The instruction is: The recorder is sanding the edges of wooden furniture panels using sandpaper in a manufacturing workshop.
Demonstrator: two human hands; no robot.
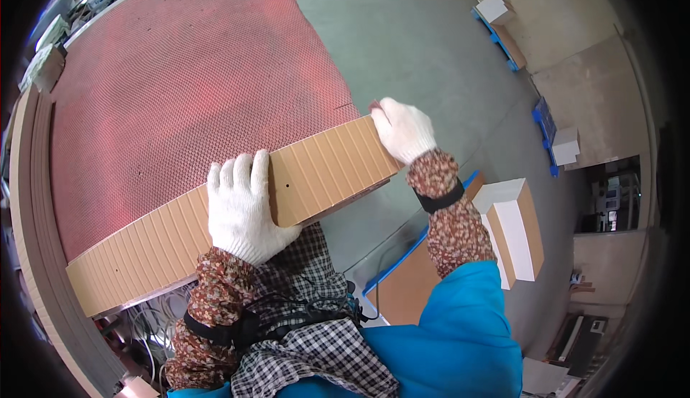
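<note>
1. Brown grooved strip (330,164), one: long, lying aslant along the near edge of the red mesh-textured desk (194,74), in front of the person; small dark dots on its face.
2. Left hand (244,214), white-gloved: laid flat on the strip, fingers straight and spread toward its far edge, thumb out to the right.
3. Right hand (405,132), white-gloved: fingers curled in at the strip's far right corner; what they grip, cannot tell.
4. Step in hand, as judged: steadying and lining up the strip. Next move calls for level pressure from the left, guidance at the corner from the right.
5. Outlying: stacked boards (34,204), left; white-and-brown carton (523,232), right.
</note>
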